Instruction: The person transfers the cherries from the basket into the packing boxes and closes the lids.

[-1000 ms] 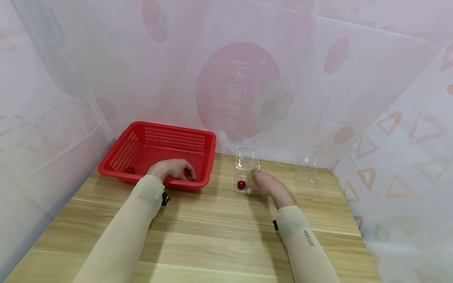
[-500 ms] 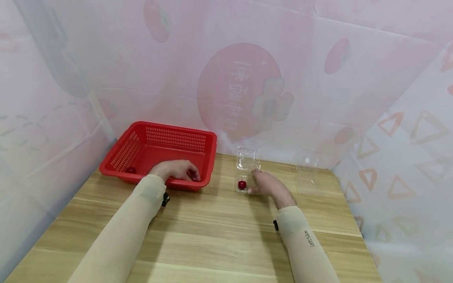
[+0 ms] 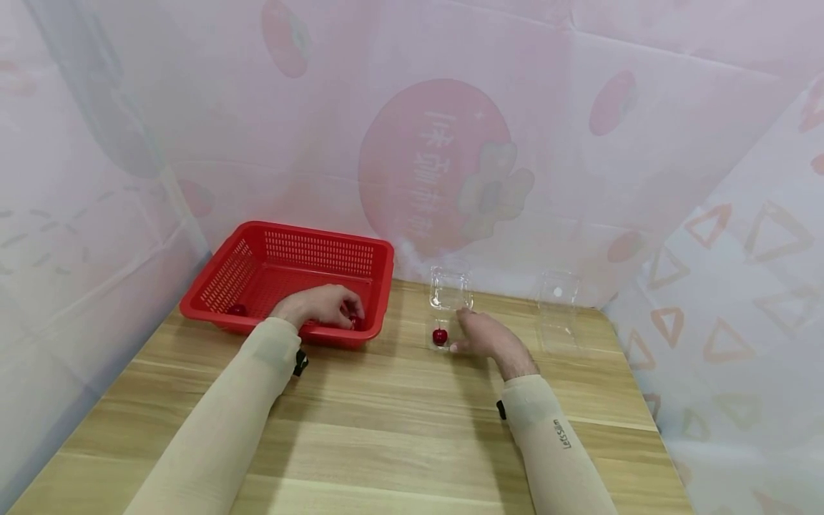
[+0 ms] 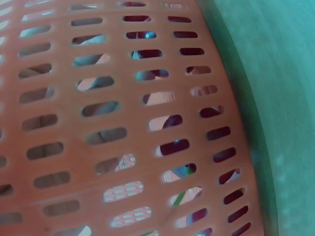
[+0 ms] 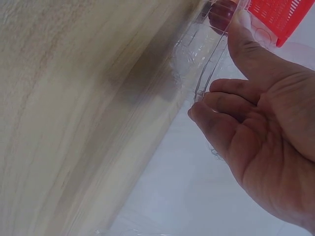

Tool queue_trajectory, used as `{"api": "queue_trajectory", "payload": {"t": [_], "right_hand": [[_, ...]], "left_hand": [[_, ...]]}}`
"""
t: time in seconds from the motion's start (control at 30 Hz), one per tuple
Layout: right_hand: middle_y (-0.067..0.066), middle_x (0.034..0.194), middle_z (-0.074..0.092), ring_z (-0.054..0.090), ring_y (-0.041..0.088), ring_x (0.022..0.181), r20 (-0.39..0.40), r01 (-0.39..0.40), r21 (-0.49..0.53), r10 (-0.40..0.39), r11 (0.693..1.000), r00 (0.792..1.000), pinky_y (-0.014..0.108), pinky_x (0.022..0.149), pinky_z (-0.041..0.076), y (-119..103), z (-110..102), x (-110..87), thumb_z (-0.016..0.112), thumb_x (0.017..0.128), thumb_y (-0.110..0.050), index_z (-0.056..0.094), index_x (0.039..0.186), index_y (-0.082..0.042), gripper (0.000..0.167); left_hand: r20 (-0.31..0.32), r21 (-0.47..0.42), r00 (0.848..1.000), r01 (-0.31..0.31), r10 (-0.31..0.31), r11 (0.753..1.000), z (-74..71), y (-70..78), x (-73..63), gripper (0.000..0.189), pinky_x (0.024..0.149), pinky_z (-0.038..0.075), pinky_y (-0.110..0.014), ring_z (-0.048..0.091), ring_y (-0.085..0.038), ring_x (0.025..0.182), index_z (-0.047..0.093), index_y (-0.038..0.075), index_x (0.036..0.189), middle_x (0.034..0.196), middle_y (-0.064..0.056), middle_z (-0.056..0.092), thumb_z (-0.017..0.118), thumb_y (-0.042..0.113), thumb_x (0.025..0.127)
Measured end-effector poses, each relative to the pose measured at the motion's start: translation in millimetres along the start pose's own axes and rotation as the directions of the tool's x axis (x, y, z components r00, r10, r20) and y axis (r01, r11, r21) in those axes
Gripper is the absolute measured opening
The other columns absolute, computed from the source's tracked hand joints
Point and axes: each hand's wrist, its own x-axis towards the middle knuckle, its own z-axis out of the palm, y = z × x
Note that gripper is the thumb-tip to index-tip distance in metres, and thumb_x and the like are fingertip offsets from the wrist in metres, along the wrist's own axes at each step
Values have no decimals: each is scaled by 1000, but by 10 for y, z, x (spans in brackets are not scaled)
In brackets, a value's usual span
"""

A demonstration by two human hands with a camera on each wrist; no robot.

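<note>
My left hand [image 3: 325,304] reaches over the near wall of the red plastic basket [image 3: 318,252]. Its curled fingers pinch a dark red cherry [image 3: 356,322], partly hidden. Through the basket's slots, the left wrist view shows bits of dark red fruit and a green stem [image 4: 180,198]. Another cherry [image 3: 237,310] lies in the basket's left corner. On the table, my right hand [image 3: 486,337] holds the side of a clear plastic clamshell box [image 3: 450,288], whose lid stands raised. One cherry [image 5: 222,15] sits inside the box, close to my right thumb.
A second clear clamshell box [image 3: 558,311] stands to the right of my right hand, near the back edge of the wooden table [image 3: 386,429]. Printed cloth walls [image 3: 560,200] rise directly behind and on both sides.
My left fingers have shifted slightly inside the basket, and a cherry now shows at their tips. The right hand, the box and its cherry stay in place.
</note>
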Motion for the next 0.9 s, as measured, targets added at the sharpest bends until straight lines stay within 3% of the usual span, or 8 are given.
{"api": "queue_trajectory", "payload": {"t": [0.3,0.43,0.9], "right_hand": [[35,186,35,39,54,174,-1,41,-21,-41,999,999,65,146,31,91,10,42,87,107,-28,32,178,11,98],[38,186,32,37,57,174,-7,80,-30,-80,996,997,66,146,32,160,25,70,88,107,-32,33,177,13,100],[33,185,37,37,58,173,-84,141,26,-138,990,987,73,144,33,361,77,49,92,104,-40,45,176,5,97]], "left_hand": [[-100,-39,995,-4,0,999,-13,8,-19,23,117,66,-57,76,-35,125,82,11,128,131,-14,82,83,10,105],[-123,-59,992,-10,3,998,-28,34,-46,24,118,66,-58,76,-38,128,82,10,130,132,-15,82,83,9,106],[-181,-110,983,-14,-6,994,-43,110,-124,30,119,66,-59,77,-41,133,81,10,137,139,-17,81,84,13,107]]}}
